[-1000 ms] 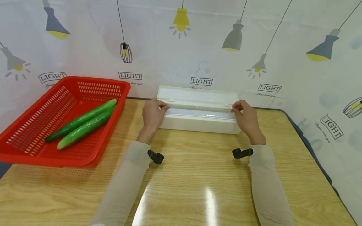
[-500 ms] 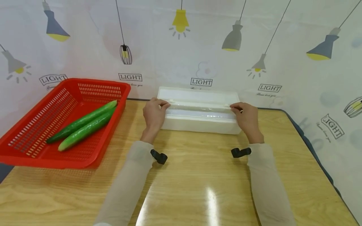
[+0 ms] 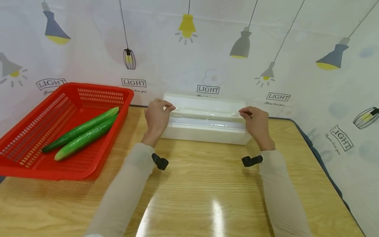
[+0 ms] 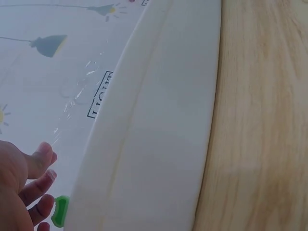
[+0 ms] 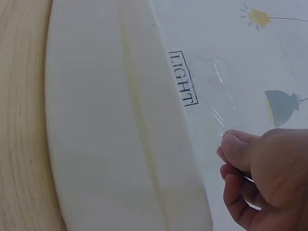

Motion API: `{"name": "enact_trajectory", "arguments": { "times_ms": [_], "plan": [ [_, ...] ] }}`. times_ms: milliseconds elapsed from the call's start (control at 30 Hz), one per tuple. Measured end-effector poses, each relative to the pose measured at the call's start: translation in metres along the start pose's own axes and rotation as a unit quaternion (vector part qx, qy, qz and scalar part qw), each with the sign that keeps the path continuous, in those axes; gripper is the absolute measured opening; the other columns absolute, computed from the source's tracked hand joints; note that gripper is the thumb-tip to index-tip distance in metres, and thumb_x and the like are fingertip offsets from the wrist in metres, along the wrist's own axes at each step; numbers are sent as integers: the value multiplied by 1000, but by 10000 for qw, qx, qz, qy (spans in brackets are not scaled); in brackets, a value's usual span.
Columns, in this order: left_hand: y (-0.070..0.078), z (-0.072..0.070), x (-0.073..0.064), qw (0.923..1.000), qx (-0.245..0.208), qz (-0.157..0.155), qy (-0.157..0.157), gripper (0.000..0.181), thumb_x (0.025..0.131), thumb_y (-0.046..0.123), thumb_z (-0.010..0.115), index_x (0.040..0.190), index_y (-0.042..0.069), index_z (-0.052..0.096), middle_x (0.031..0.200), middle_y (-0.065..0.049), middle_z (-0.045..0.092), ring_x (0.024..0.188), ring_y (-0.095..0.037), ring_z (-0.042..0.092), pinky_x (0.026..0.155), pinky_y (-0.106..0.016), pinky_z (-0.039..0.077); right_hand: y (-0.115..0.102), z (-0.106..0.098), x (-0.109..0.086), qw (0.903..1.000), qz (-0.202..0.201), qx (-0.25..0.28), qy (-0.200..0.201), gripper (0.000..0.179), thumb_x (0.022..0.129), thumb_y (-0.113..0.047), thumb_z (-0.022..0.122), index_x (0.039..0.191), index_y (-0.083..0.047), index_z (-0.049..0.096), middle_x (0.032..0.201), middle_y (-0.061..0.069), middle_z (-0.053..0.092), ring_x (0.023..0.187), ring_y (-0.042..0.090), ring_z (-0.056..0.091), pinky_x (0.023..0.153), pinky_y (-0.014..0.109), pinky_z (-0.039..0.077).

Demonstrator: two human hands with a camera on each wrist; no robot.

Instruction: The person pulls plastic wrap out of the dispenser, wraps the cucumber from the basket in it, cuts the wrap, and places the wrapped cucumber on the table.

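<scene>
A white cling film dispenser box (image 3: pixel 204 135) stands at the back of the table, its lid (image 3: pixel 204 100) tipped back. My left hand (image 3: pixel 157 118) pinches one end of the clear cling film (image 3: pixel 207 114) between thumb and forefinger. At the other end, my right hand (image 3: pixel 257 124) pinches the film the same way. The sheet stretches between both hands just above the opening. In the right wrist view, the gripped film edge (image 5: pixel 219 115) shows as shiny creases beside the fingertips. A small green piece (image 4: pixel 60 211) sits at the box edge under my left fingers.
A red plastic basket (image 3: pixel 102 164) on the left holds two green cucumbers (image 3: pixel 86 140). Behind the box rises a wall covering (image 3: pixel 165 39) printed with lamps. The wooden table (image 3: pixel 189 184) has a dark edge on the right.
Both hands have lifted slightly relative to the box, raising the pinched cling film edge. The head view has shifted a little. Basket and cucumbers stay in place.
</scene>
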State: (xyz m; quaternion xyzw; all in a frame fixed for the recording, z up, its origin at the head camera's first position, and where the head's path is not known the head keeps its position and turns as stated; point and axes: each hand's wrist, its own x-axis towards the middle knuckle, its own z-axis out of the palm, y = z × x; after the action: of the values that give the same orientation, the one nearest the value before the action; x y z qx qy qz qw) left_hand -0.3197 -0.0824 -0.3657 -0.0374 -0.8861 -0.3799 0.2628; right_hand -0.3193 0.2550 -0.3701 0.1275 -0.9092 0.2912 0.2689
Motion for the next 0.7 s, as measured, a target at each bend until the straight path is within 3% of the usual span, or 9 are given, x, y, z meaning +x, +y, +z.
{"name": "enact_trajectory", "arguments": {
  "times_ms": [233, 700],
  "plan": [
    [5, -6, 6, 10000, -68, -52, -22, 20, 86, 29, 71, 90, 10, 77, 84, -4, 71, 77, -23, 60, 83, -39, 40, -6, -12, 3, 10000, 66, -33, -13, 15, 93, -13, 62, 96, 0, 71, 88, 17, 68, 76, 30, 61, 63, 39, 42],
    [22, -29, 16, 9995, -295, 95, -62, 19, 87, 26, 71, 93, 9, 76, 87, -4, 71, 72, -20, 55, 69, -32, 40, -24, -35, 13, 9994, 40, -218, 254, 16, 93, -14, 63, 96, -1, 71, 89, 15, 68, 76, 27, 60, 61, 30, 40]
  ]
}}
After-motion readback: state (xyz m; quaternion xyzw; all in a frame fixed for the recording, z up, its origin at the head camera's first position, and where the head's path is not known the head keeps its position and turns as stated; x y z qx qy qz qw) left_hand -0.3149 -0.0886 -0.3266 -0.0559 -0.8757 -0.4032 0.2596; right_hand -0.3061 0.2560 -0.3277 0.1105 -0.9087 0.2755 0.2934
